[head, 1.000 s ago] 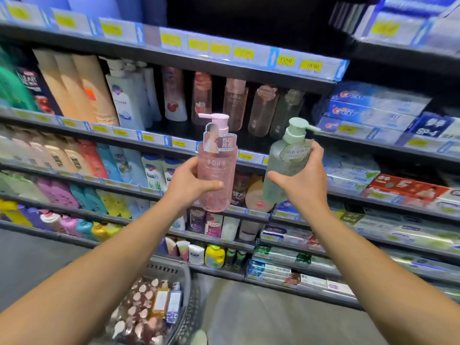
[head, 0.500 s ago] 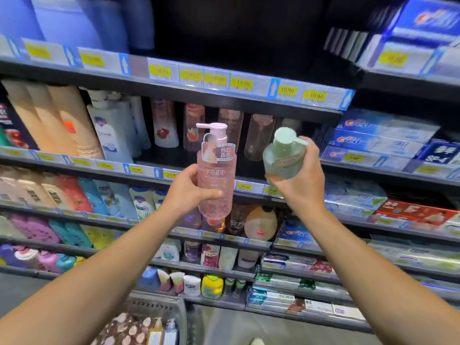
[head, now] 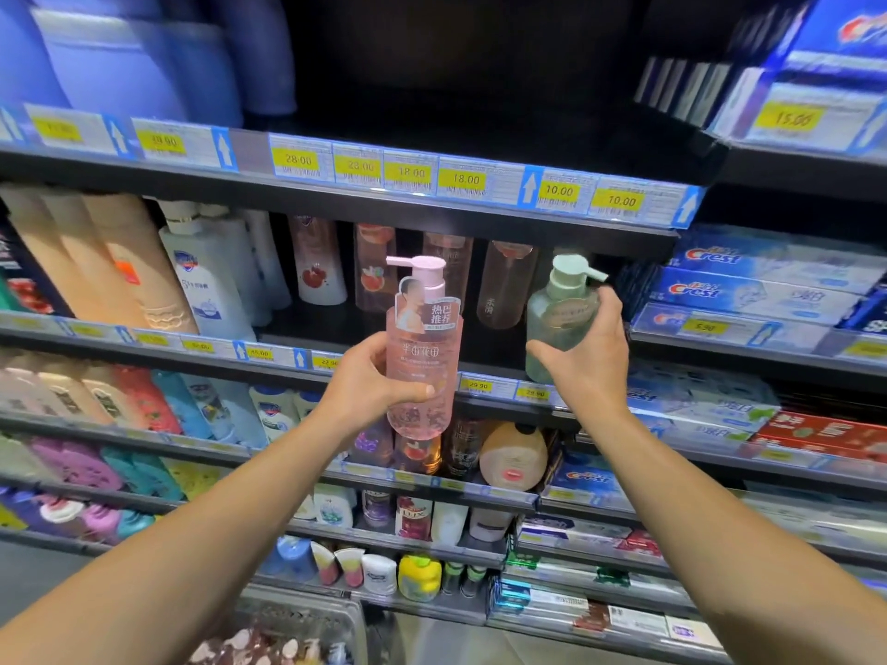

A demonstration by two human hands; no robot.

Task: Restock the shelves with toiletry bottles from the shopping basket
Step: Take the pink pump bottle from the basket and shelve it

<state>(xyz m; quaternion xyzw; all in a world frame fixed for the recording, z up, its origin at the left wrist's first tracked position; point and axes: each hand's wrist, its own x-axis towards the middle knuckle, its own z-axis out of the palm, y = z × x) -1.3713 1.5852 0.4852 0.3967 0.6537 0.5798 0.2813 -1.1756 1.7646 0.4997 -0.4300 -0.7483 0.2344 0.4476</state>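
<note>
Two pump bottles are in hand before the shelving. The pink bottle is translucent, filled with pink liquid, topped by a pale pink pump whose nozzle points left, and carries a neck tag with white characters; it is upright, gripped around its lower body by the left hand, thumb across the front. The green bottle is translucent pale green with a mint pump, nozzle pointing right, and an oval label; the right hand curls round its right side, fingertips near the shoulder, holding it at the edge of the shelf with price tags. Behind, four clear pinkish bottles stand on that shelf. The basket sits at bottom, holding several bottles, number unclear.
</note>
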